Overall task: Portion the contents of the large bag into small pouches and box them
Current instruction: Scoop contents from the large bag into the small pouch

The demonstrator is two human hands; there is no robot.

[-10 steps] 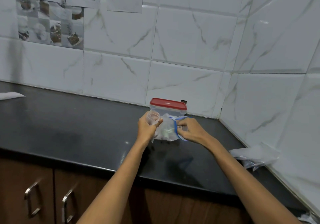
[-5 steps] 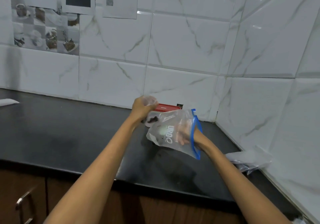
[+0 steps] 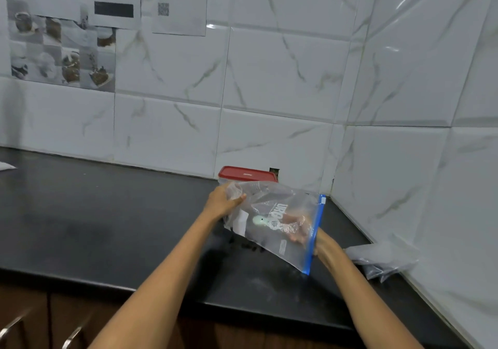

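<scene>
A black worktop in a white tiled corner

The dark worktop (image 3: 107, 214) runs under the hands, and brown cupboard doors (image 3: 32, 321) with shiny handles (image 3: 72, 335) sit below them on the left. Far above the hands, papers (image 3: 177, 0) and food pictures (image 3: 62, 52) hang on the white marble wall tiles (image 3: 283, 79). A white scrap (image 3: 5, 165) lies far left.

Black countertop (image 3: 107, 214): red-lidded container (image 3: 246, 176) at back edge; clear pouches (image 3: 382, 259) along right edge; dark crumbs (image 3: 252, 246) mid-surface.

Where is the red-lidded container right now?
The red-lidded container sits on the black counter against the tiled back wall, near the corner, just behind the large zip bag.
</scene>
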